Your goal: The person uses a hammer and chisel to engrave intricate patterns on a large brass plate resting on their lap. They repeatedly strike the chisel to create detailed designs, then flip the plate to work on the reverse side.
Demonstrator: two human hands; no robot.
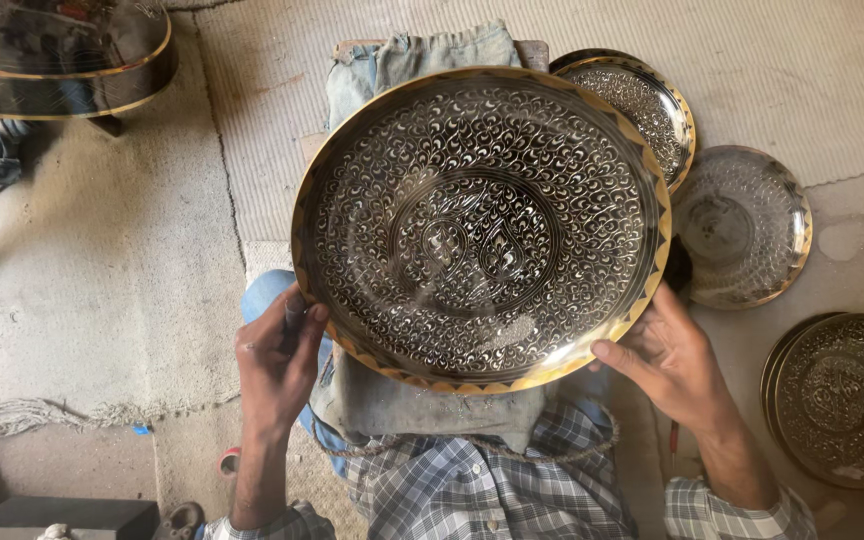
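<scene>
Brass with dark, fine engraving: this is the large round tray (480,228) that you hold in front of you, over a folded grey cloth (392,400) on your lap. The tray has a golden rim with small triangle marks, and its middle shows a round medallion with leaf shapes.

Your left hand (277,355) is at the near left edge of the tray. Its fingers are closed around a thin dark tool (292,318), and the hand touches the rim at the same place. Your right hand (674,358) is at the near right edge; the thumb lies on the rim and the fingers go under the tray, so this hand is grasping the tray itself.

On the far right, just behind the big tray, a smaller engraved plate (652,100) is partly hidden. Beside it, more to the right, lies a paler plate (747,225), and near right lies another engraved plate (842,400). At the far left a dark glossy tray (62,55) with a golden border stands on the pale carpet (102,270). Your checked shirt (472,490) shows at the near edge.
</scene>
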